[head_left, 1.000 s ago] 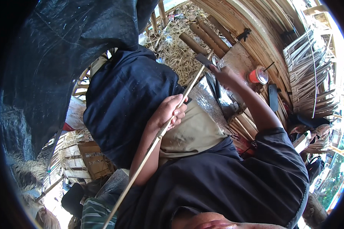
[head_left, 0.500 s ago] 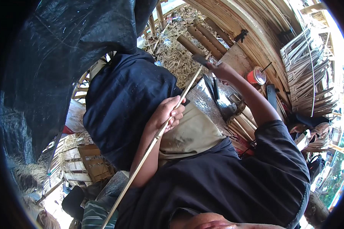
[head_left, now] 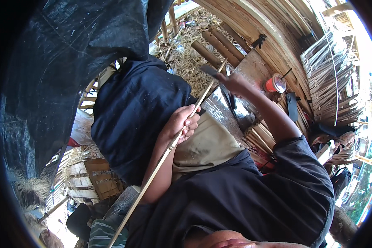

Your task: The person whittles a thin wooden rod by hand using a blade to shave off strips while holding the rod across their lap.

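My left hand (head_left: pixel 182 123) is closed around a long, thin bamboo strip (head_left: pixel 155 172), which slants from the lower left up past my lap. A knuckle-like node shows on the strip just below that hand. My right hand (head_left: pixel 236 84) grips a knife whose broad dark blade (head_left: pixel 209 71) lies across the strip near its far end. Its handle is hidden in my fingers. Dark cloth (head_left: pixel 138 111) covers one of my legs, and tan trousers (head_left: pixel 206 144) show under my left hand.
Beyond the knife lie several brown bamboo pieces (head_left: pixel 224 44) and pale shavings (head_left: pixel 188 58). A dark-bladed tool (head_left: pixel 232 101) rests on a shiny surface beside my right forearm. Farther right are a red lidded cup with a straw (head_left: pixel 275 84), a dark phone (head_left: pixel 292 106) and bundled dry leaves (head_left: pixel 330 78).
My right hand and the knife have shifted slightly left and nearer along the strip. The left hand keeps its hold in nearly the same place.
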Motion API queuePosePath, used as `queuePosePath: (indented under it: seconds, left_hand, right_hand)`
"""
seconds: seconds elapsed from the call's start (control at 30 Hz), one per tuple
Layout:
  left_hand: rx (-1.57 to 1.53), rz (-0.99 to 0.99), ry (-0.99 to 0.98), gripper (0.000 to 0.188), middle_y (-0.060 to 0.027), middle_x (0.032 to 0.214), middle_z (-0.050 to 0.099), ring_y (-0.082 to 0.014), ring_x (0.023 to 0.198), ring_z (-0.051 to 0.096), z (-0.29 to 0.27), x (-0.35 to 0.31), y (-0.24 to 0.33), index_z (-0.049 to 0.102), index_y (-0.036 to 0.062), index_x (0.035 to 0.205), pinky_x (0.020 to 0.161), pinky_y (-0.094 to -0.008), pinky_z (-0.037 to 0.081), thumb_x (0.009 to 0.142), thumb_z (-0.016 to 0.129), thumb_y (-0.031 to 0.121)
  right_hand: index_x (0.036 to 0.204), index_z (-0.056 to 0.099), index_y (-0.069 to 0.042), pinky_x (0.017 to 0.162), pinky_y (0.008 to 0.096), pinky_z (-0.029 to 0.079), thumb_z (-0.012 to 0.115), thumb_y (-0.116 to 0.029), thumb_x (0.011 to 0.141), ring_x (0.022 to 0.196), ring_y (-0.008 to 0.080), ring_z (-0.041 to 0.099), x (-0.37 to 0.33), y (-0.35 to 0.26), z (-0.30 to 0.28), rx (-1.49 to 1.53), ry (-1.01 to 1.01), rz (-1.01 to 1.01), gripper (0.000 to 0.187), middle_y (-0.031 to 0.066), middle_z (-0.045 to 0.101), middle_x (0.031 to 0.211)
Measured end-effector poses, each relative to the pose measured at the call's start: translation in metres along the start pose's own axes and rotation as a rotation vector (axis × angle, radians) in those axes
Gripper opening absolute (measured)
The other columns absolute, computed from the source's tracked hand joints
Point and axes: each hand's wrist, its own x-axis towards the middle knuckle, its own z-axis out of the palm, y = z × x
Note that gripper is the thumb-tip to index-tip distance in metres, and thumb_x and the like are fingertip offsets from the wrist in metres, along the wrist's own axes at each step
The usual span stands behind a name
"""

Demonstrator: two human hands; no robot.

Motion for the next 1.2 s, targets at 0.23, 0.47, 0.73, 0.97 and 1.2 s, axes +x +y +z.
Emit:
queuePosePath:
  seconds: [0.23,0.47,0.73,0.97,1.2]
  left_hand:
    - [-0.095,-0.003,-0.048,0.024,0.0086,0.055,0.036,0.0003,0.034,0.032,-0.011,0.002,-0.005,0.053,0.0072,0.104,0.027,-0.0164,0.028,0.107,0.041,0.029]
    - [-0.263,-0.023,-0.140,0.023,0.0080,0.057,0.037,0.0005,0.035,0.031,-0.015,0.005,-0.006,0.051,0.0055,0.103,0.027,-0.0159,0.026,0.106,0.042,0.026]
    - [-0.458,-0.028,-0.289,0.021,0.0070,0.057,0.038,-0.0006,0.033,0.033,-0.024,0.010,-0.004,0.048,0.0029,0.103,0.026,-0.0153,0.031,0.107,0.038,0.021]
    - [-0.381,-0.022,-0.243,0.022,0.0072,0.056,0.038,-0.0004,0.032,0.033,-0.018,0.010,-0.003,0.047,0.0026,0.102,0.026,-0.0146,0.029,0.107,0.038,0.022]
    - [-0.393,-0.036,-0.254,0.021,0.0079,0.056,0.037,0.0000,0.032,0.033,-0.021,0.007,-0.003,0.046,0.0051,0.104,0.026,-0.0161,0.028,0.108,0.036,0.023]
  right_hand:
    - [0.093,0.069,0.007,0.074,0.0465,0.056,0.041,-0.073,0.093,0.083,0.0367,0.071,-0.044,-0.031,0.023,-0.046,-0.025,-0.083,0.085,0.0253,0.070,0.085]
    - [0.092,0.071,0.006,0.085,0.0496,0.053,0.043,-0.069,0.094,0.096,0.0429,0.069,-0.001,-0.006,0.040,0.089,0.226,-0.032,0.080,0.0315,0.069,0.090]
    - [0.095,0.070,0.008,0.090,0.0488,0.051,0.043,-0.065,0.095,0.099,0.0443,0.068,0.014,0.007,0.030,0.099,0.270,-0.033,0.078,0.0311,0.069,0.095]
    - [0.091,0.068,0.013,0.086,0.0452,0.053,0.045,-0.066,0.095,0.094,0.0378,0.070,0.010,0.015,0.019,0.230,0.140,0.063,0.082,0.0296,0.069,0.092]
    - [0.080,0.065,0.010,0.069,0.0451,0.054,0.048,-0.068,0.093,0.067,0.0313,0.069,0.011,0.017,0.018,0.272,0.137,0.073,0.081,0.0212,0.067,0.073]
